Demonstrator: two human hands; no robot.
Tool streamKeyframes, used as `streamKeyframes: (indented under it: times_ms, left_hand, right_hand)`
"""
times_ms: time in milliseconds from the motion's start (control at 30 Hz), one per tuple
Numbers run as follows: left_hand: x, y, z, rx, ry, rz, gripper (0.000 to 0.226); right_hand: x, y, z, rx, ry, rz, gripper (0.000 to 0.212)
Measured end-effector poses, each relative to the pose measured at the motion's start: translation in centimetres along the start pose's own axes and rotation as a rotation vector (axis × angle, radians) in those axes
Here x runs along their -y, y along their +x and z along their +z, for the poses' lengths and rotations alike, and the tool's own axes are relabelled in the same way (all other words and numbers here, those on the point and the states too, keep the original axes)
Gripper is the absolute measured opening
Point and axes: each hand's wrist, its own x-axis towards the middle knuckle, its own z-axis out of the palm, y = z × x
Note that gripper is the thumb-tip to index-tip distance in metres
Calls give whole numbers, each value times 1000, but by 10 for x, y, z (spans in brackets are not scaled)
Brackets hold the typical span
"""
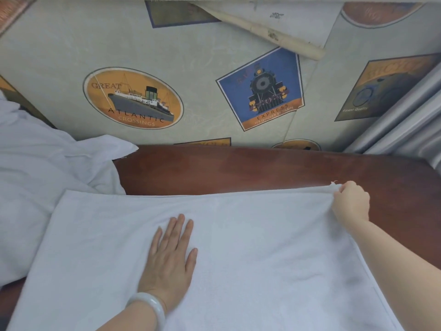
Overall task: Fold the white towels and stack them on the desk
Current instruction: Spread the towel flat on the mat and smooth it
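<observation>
A white towel (pixel 250 235) lies spread flat over the brown wooden desk (pixel 238 170), reaching down past the near edge of the view. My left hand (pixel 170 254) presses flat on the towel left of its middle, fingers straight, with a pale bangle on the wrist. My right hand (pixel 350 201) pinches the towel's far right corner, lifting it slightly off the desk. A rumpled heap of white towels (pixel 43 177) sits at the left, partly under the spread towel's edge.
A wall (pixel 202 75) papered with ship and train pictures rises right behind the desk. Peeling wallpaper curls at the top right. A grey curtain (pixel 410 125) hangs at the right. A bare strip of desk shows beyond the towel.
</observation>
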Motion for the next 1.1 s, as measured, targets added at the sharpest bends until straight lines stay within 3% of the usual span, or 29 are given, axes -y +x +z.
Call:
streamKeyframes:
  times_ms: [67, 133, 200, 233, 300, 433, 567, 633, 867, 1000, 1100]
  left_hand:
    - [0, 0, -1, -1, 2, -7, 61]
    - [-2, 0, -3, 29, -12, -12, 61]
    - [-2, -1, -5, 41, -33, 5, 60]
    - [-1, 0, -5, 46, -45, 13, 60]
    - [-1, 2, -7, 74, -79, 45, 61]
    - [33, 10, -15, 45, -155, 37, 67]
    - [101, 22, -18, 41, 59, -216, 70]
    - [120, 26, -15, 57, 101, -185, 70]
    - [121, 36, -17, 21, 114, -122, 72]
    - [139, 41, -27, -33, 209, -194, 64]
    - [167, 38, -28, -34, 231, -167, 63]
  right_hand:
    - [9, -15, 5, -166, -117, -148, 21]
    - [20, -43, 11, -204, -132, -411, 35]
    - [29, -78, 26, -73, -197, -672, 45]
    - [30, -92, 32, 27, -247, -701, 52]
    - [24, -100, 39, 190, -292, -599, 68]
    - [25, -79, 39, 302, -236, -529, 87]
    - [22, -76, 31, 171, -317, -438, 69]
    - [10, -76, 30, 220, -350, -332, 68]
    - [24, -55, 26, 302, -341, -266, 72]
    - [27, -75, 23, 150, -415, -224, 66]
    - [8, -75, 29, 212, -337, -216, 69]
